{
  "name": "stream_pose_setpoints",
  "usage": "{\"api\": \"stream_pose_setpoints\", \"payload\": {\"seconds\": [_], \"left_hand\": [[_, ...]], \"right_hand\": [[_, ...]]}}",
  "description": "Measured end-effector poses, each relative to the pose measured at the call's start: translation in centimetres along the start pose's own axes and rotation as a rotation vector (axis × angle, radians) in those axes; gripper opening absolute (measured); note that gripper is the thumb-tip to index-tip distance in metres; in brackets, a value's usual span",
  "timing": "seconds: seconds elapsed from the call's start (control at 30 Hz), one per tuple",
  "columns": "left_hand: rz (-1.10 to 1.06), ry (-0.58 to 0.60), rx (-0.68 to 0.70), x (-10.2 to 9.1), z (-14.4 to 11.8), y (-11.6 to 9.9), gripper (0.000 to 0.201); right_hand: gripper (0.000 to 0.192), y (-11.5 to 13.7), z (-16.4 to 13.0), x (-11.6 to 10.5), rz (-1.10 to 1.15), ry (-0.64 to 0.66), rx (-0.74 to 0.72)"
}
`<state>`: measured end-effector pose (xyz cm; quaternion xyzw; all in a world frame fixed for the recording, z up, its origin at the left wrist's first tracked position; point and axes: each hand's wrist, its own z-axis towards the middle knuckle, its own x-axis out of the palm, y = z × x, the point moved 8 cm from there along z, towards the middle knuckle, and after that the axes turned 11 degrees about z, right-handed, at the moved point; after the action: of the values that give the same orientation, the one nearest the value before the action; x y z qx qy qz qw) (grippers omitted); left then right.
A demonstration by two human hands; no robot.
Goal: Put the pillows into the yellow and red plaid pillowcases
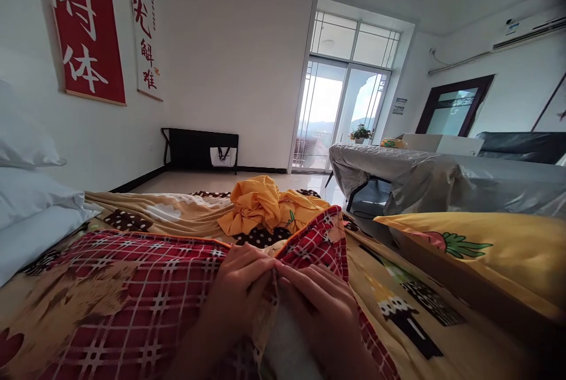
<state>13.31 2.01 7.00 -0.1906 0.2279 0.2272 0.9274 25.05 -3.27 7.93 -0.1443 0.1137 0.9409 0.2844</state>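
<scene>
Two hands: left hand [236, 280] and right hand [322, 303], fingertips together, pinching edge of one red plaid cover [168, 286] spreading toward eight o'clock. White material [289, 342] between hands. From them: one crumpled yellow cloth [254, 206] at twelve, one yellow cushion [517, 253] at three, two wall scrolls [88, 44] at eleven.

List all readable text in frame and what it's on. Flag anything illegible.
"附体": tall red hanging scroll with white characters; character above is cut off by the frame.
"光解难": narrow white hanging scroll with red characters; top character unclear, small side column too small.
Too small or blurred: white tote bag with black handles, grey wall notice beside the glass door, blue-and-white label on the white air conditioner.
</scene>
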Motion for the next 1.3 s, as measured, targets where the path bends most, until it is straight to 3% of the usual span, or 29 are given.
{"api": "stream_pose_setpoints", "payload": {"seconds": [0.1,0.27,0.43,0.57,0.73,0.97,1.07,1.17,1.3], "left_hand": [[-0.020,0.001,-0.011,-0.1,0.1,0.2,0.017],[-0.087,0.013,-0.083,0.1,0.2,1.1,0.020],[-0.173,-0.001,-0.246,0.9,0.0,3.1,0.023],[-0.233,-0.038,-0.418,1.2,-0.5,4.7,0.022],[-0.162,-0.117,-0.502,0.5,-0.9,5.7,0.021],[-0.122,-0.137,-0.581,0.3,-0.9,7.0,0.027],[-0.075,-0.126,-0.525,0.5,-0.6,7.0,0.029],[0.026,-0.076,-0.354,0.4,-0.2,5.6,0.031],[0.119,0.166,-0.002,1.1,-0.1,1.4,0.051]], "right_hand": [[0.010,-0.2,-0.2,-0.2,0.011,-0.016,0.019],[0.014,-0.3,-0.4,0.1,-0.052,0.004,-0.029],[0.019,0.1,-0.2,0.6,-0.072,0.035,-0.125],[0.024,0.3,-0.1,0.9,-0.031,0.082,-0.110],[0.025,0.6,-0.2,0.8,-0.004,0.126,-0.071],[0.018,0.9,-0.6,0.9,0.040,0.162,-0.064],[0.018,0.5,-0.6,0.9,0.052,0.152,-0.054],[0.017,-0.1,-0.4,0.8,0.046,0.133,-0.031],[0.013,-0.7,-0.1,0.2,0.015,0.098,-0.016]]}}
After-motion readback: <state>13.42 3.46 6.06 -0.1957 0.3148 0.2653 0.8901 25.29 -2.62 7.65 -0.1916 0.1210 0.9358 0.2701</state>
